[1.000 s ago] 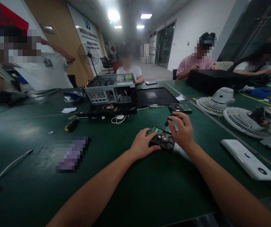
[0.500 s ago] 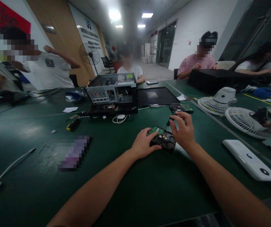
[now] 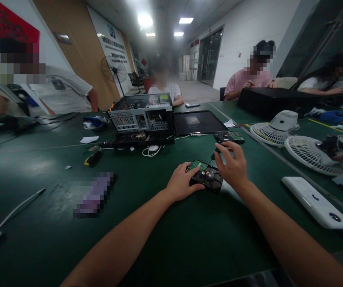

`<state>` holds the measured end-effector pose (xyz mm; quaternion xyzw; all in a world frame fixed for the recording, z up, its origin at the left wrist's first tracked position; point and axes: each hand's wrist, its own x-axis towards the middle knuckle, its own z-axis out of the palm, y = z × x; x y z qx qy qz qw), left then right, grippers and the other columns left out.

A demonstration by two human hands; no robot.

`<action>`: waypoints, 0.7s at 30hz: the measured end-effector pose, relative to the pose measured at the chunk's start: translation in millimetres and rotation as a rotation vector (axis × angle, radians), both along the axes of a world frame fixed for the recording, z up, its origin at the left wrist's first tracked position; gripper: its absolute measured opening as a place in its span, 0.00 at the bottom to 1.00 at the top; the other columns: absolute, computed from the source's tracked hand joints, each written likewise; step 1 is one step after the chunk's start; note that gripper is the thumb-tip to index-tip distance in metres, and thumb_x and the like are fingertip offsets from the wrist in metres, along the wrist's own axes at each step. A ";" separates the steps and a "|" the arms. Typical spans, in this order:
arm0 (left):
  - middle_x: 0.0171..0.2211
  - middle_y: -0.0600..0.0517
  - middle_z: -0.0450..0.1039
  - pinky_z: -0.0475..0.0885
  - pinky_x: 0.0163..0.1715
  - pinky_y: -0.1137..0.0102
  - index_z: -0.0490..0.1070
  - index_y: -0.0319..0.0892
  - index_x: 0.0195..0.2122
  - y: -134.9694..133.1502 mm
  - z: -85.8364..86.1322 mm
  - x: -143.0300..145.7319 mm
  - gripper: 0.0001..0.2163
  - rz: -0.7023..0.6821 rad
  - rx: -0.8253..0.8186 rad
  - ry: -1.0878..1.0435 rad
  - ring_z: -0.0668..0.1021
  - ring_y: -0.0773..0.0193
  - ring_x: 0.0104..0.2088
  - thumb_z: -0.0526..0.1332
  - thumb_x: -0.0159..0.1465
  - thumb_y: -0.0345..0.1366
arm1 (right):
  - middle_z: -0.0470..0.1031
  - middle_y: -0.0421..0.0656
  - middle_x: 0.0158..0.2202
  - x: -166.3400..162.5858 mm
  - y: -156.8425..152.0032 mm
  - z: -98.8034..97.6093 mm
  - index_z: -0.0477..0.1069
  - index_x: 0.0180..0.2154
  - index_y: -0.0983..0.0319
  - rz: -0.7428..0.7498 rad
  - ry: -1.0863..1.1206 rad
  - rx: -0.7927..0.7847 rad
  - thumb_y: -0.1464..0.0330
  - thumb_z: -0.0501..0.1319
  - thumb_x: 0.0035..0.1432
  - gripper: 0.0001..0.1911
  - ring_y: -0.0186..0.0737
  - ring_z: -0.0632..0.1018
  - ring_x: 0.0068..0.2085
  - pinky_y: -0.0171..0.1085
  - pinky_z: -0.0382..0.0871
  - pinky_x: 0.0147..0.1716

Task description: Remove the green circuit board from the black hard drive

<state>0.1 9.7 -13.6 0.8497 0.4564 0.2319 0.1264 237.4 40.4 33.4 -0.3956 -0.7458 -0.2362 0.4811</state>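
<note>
A black hard drive (image 3: pixel 207 178) with a green circuit board on top lies on the green table (image 3: pixel 159 239) in front of me. My left hand (image 3: pixel 181 182) is closed on its left side and holds it down. My right hand (image 3: pixel 233 165) is curled round a small dark-handled screwdriver (image 3: pixel 213 154) whose tip points down at the drive.
An open computer case (image 3: pixel 143 118) stands beyond, with a black side panel (image 3: pixel 196 122) to its right and another circuit board (image 3: pixel 229 137). A yellow-handled screwdriver (image 3: pixel 92 158) lies at left. White fan parts (image 3: pixel 306 149) and a white flat device (image 3: pixel 317 201) lie at right. Several people sit around.
My hands have barely shifted on the drive. The person at far left has lowered a raised arm.
</note>
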 end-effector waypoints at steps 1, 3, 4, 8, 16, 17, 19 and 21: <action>0.68 0.42 0.55 0.63 0.64 0.46 0.64 0.51 0.67 0.0 0.0 0.0 0.36 0.000 0.000 0.000 0.63 0.40 0.66 0.64 0.61 0.62 | 0.71 0.52 0.52 -0.1 0.0 0.4 0.71 0.57 0.57 0.000 0.001 0.001 0.71 0.64 0.63 0.21 0.52 0.74 0.52 0.52 0.77 0.49; 0.68 0.42 0.55 0.63 0.64 0.45 0.64 0.52 0.68 -0.2 0.3 0.0 0.37 0.001 -0.003 -0.003 0.63 0.40 0.66 0.65 0.61 0.61 | 0.70 0.53 0.53 -0.8 -0.3 1.7 0.71 0.57 0.58 0.017 0.015 0.001 0.71 0.63 0.64 0.20 0.52 0.74 0.53 0.52 0.76 0.51; 0.68 0.42 0.55 0.63 0.63 0.45 0.64 0.52 0.68 -0.3 0.5 0.0 0.36 0.000 -0.005 -0.004 0.63 0.40 0.66 0.65 0.61 0.61 | 0.70 0.53 0.53 -1.5 -0.5 2.4 0.70 0.56 0.59 0.033 0.022 -0.002 0.72 0.63 0.64 0.19 0.52 0.74 0.54 0.53 0.75 0.53; 0.68 0.42 0.56 0.63 0.64 0.47 0.65 0.52 0.67 -0.6 1.1 0.0 0.36 -0.001 0.003 -0.013 0.64 0.41 0.66 0.65 0.61 0.61 | 0.70 0.52 0.53 -3.1 -0.6 4.3 0.70 0.54 0.59 0.091 0.035 -0.008 0.72 0.62 0.64 0.17 0.51 0.73 0.57 0.53 0.73 0.56; 0.68 0.42 0.56 0.63 0.64 0.47 0.64 0.52 0.68 0.8 -0.9 -0.2 0.37 -0.002 -0.003 -0.004 0.63 0.41 0.66 0.64 0.61 0.62 | 0.71 0.51 0.51 0.2 -0.4 4.1 0.72 0.52 0.58 0.012 0.010 0.009 0.71 0.64 0.62 0.16 0.51 0.74 0.53 0.53 0.74 0.52; 0.68 0.42 0.56 0.63 0.64 0.47 0.64 0.52 0.68 0.8 -0.8 -0.4 0.37 -0.003 -0.006 -0.005 0.63 0.41 0.66 0.64 0.61 0.62 | 0.71 0.51 0.51 -0.1 -0.9 4.5 0.72 0.52 0.58 0.013 0.015 0.007 0.72 0.64 0.62 0.16 0.52 0.74 0.53 0.54 0.74 0.53; 0.68 0.42 0.55 0.63 0.64 0.47 0.64 0.52 0.68 0.6 -0.1 -0.7 0.37 -0.004 -0.011 -0.006 0.63 0.41 0.66 0.64 0.61 0.62 | 0.71 0.51 0.52 -1.3 -1.9 5.6 0.71 0.52 0.58 0.039 0.029 -0.006 0.72 0.64 0.62 0.16 0.52 0.74 0.54 0.54 0.73 0.54; 0.68 0.42 0.55 0.63 0.64 0.47 0.64 0.52 0.68 0.3 0.8 -0.7 0.37 -0.004 -0.015 -0.005 0.63 0.41 0.66 0.64 0.61 0.62 | 0.71 0.52 0.53 -2.7 -2.6 6.5 0.71 0.51 0.58 0.080 0.039 -0.018 0.74 0.63 0.62 0.16 0.52 0.73 0.56 0.54 0.73 0.56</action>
